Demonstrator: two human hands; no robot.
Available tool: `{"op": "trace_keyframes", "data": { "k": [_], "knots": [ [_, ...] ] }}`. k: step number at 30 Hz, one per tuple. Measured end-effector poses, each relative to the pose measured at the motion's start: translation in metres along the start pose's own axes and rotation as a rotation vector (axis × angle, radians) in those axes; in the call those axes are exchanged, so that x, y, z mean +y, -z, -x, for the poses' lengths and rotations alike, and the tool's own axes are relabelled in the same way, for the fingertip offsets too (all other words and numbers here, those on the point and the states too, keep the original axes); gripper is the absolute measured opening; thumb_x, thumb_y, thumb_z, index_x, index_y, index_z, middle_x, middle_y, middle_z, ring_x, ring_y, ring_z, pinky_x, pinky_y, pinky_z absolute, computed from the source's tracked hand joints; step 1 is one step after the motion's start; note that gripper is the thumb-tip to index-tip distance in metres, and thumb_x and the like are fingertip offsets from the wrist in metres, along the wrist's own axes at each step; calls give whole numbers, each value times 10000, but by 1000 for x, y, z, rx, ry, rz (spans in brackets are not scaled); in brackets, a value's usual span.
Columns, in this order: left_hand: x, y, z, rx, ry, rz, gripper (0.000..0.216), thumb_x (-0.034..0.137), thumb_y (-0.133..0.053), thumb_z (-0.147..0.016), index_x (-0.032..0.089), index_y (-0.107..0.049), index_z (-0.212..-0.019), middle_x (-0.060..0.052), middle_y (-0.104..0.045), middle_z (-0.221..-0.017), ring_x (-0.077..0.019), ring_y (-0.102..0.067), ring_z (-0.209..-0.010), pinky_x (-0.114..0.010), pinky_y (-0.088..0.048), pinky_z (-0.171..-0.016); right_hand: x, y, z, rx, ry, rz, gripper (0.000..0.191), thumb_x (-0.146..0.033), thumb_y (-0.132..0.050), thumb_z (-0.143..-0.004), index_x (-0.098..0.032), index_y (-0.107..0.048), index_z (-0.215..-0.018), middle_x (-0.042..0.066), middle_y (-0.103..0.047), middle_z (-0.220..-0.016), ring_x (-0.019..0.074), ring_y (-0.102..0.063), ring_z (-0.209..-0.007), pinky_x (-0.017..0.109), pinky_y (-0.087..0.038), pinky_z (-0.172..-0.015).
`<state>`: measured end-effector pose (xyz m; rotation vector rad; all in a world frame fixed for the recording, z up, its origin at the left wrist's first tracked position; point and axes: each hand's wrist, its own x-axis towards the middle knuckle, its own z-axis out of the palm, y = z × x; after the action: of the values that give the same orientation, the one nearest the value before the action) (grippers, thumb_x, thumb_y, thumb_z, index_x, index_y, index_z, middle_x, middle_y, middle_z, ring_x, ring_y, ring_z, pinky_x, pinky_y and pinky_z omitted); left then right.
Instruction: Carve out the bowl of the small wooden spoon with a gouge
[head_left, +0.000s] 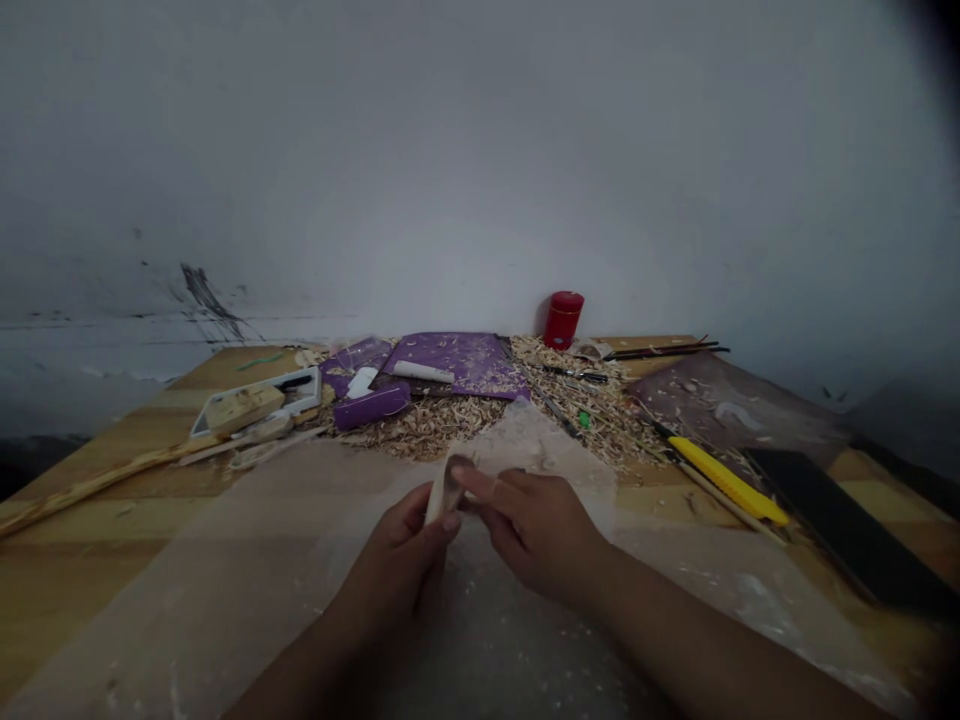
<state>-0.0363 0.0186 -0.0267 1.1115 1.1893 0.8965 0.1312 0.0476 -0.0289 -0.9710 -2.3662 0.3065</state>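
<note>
My left hand [409, 545] is closed around a pale piece of carved wood [437, 497], held upright and slightly tilted above the plastic sheet [300, 580]. A dark brownish patch shows at the wood's upper end; whether it is a hollow or a small sheet of something is too dim to tell. My right hand [544, 525] has its index finger pressed on that patch, with the other fingers curled beneath. Anything inside the curled fingers is hidden.
Wood shavings [420, 425] cover the table's back. A white tray [307, 395] with a wood block [244, 407] lies left. Behind are a purple folder [480, 360] and red canister [564, 320]. A yellow utility knife [727, 480] and dark flat slab [847, 525] lie right.
</note>
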Motion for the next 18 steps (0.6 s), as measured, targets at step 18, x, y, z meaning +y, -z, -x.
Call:
{"op": "trace_keyframes", "data": {
  "k": [18],
  "knots": [
    [2,24,-12,-109,-121,-400,234,284,-543,-705,169,-627,-890,-2,-600,-707,-155,-522,-675,-230,-370,-604,18,-4,-7,72,-184,-248,483,-162,-537,-732,-266,-487,-1201,33,-550,-1063,159,-510,-943,283,-389,-831]
  ]
}}
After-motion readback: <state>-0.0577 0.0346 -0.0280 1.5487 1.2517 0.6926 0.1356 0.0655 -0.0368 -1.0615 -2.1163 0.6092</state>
